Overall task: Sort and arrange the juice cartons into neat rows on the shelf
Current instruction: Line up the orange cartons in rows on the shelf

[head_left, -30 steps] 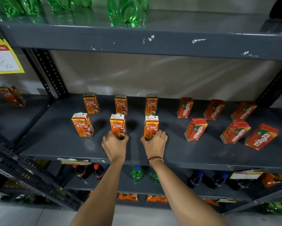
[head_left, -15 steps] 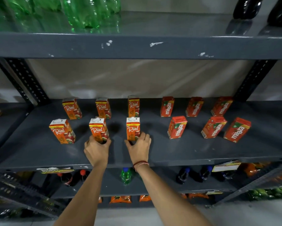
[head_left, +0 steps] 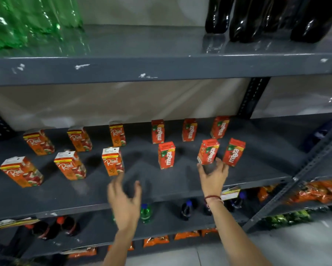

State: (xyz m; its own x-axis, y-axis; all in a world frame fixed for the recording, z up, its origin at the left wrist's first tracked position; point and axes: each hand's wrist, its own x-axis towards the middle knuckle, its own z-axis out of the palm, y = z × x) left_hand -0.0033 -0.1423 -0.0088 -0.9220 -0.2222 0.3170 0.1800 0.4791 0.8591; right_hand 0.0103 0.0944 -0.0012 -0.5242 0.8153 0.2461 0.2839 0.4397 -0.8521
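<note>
- Dark grey metal shelf (head_left: 161, 191): twelve small juice cartons standing on it in two rows, back and front.
- Left half: six orange "Real" juice cartons with white tops (head_left: 113, 162), three along the back edge, three nearer the front edge; spaced apart, none touching.
- Right half: six red-orange "maaza" juice cartons (head_left: 166, 155), three along the back edge, three in front.
- Front row of maaza: left one stands alone; middle maaza carton (head_left: 208, 152) and right-end maaza carton (head_left: 234, 152) tilted slightly, close together, well nearer each other than to the left one.
- Right hand (head_left: 213, 177): over the shelf near its front edge, fingers spread wide, fingertips (head_left: 219, 162) reaching just below the middle maaza carton; touching or just short of it, cannot tell. Nothing gripped. Red thread band on wrist (head_left: 213, 198).
- Left hand (head_left: 125, 198): blurred, at the shelf's front edge below the nearest Real carton, fingers loosely spread, holding nothing, clear of all cartons.
- Upper shelf (head_left: 161, 68): green plastic bottles (head_left: 27, 22) at the left end, dark cola bottles (head_left: 266, 18) at the right.
- Lower shelf: small bottles with blue, green and red caps (head_left: 146, 213); orange snack packets (head_left: 155, 240) beneath.
</note>
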